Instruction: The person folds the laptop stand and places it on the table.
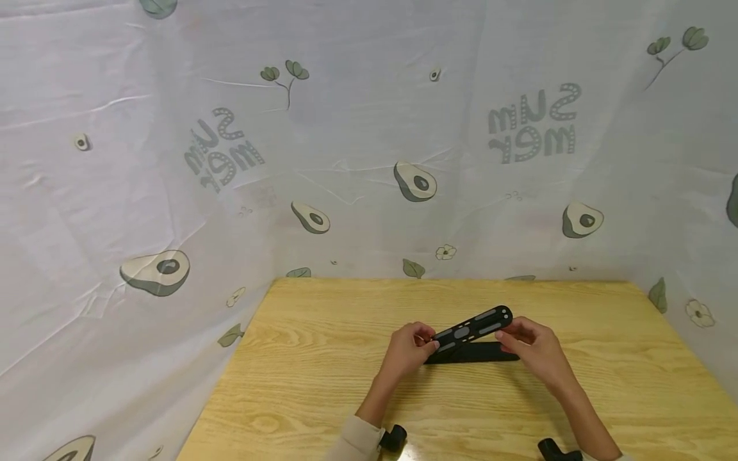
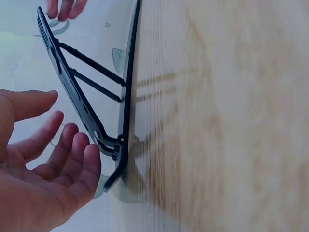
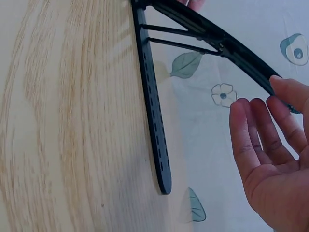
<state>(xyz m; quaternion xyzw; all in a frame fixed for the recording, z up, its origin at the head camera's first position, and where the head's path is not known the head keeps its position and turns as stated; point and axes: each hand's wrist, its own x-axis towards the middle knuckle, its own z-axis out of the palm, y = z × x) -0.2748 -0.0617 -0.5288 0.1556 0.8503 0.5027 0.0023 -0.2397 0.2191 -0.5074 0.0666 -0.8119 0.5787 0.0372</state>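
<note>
A black folding laptop stand (image 1: 484, 352) rests on the table, its raised upper bar (image 1: 486, 319) carrying grey pads and tilted up toward the right. In the left wrist view, two thin struts (image 2: 91, 64) link that bar to the slotted base bar (image 2: 128, 82). My right hand (image 1: 536, 351) pinches the raised end between thumb and index finger; its other fingers (image 3: 265, 128) are loosely bent below. At the hinged end is my left hand (image 1: 406, 349), thumb and fingers spread apart in the left wrist view, with fingertips (image 2: 91, 154) right beside the hinge.
The wood-grain table (image 1: 311, 358) spreads around the stand. Behind and to the sides hangs a pale sheet (image 1: 357, 128) printed with avocados, leaves and lettering. Black wrist devices (image 1: 394, 438) sit at both sleeves.
</note>
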